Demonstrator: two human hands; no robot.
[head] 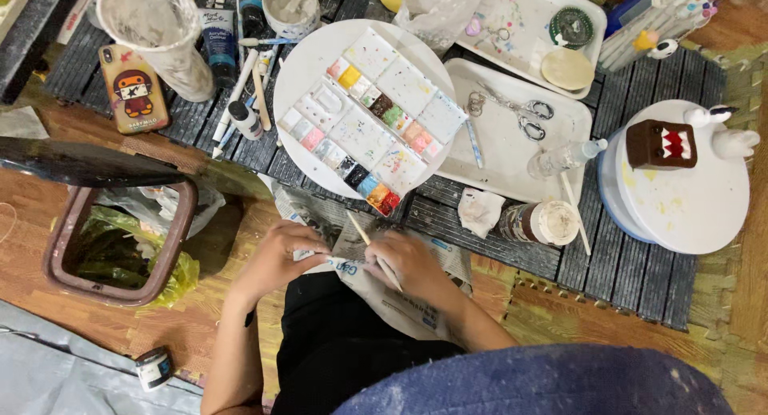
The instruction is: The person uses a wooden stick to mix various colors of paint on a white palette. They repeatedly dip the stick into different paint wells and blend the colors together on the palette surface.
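Two hands work close together over a sheet of newspaper (392,299) that lies on the person's lap, at the edge of the dark slatted mat (632,263). The right hand (412,263) is closed around a thin paintbrush (364,235), whose wooden handle points up and away toward the paint palette (368,115); the brush tip is hidden under the fingers. The left hand (276,259) is curled on something small at the paper's edge, but I cannot tell what it holds, because the fingers cover it. The palette rests on a round white plate (300,59), well apart from the hands. To the right of the hands, near them, stand an open paint jar (544,223) and a crumpled tissue (480,209), and behind these is a white tray (496,155) with scissors (524,115). At the left there is a brown waste bin (120,239), with a phone (134,89) beyond it. I think the main risk is wet paint: if the brush slips in the fingers it could mark the black clothing under the newspaper, since the paper covers only part of the lap. A wide move of the right elbow could also knock the open jar, which stands near the mat's edge.
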